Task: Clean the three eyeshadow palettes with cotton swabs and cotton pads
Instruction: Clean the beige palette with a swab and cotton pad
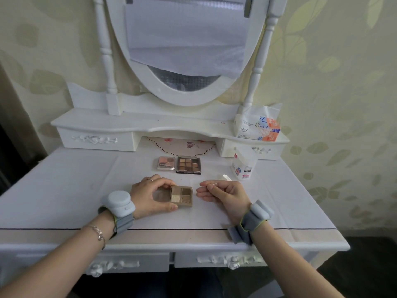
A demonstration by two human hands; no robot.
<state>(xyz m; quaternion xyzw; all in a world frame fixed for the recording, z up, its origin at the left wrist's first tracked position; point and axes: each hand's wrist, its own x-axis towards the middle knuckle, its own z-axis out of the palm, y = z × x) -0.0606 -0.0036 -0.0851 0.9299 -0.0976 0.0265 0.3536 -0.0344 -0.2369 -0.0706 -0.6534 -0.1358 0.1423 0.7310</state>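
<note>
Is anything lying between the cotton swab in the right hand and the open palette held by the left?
Nothing visible. Only bare tabletop separates the cotton swab in the right hand from the palette the left hand holds.

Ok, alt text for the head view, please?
Left hand grips a four-pan eyeshadow palette on a white vanity table; right hand pinches a cotton swab. Two more palettes lie behind.

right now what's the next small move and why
Probably bring the cotton swab pinched in the right hand over to the open four-pan eyeshadow palette: the left hand already grips it on the table, and the swab tip is beside it.
</note>
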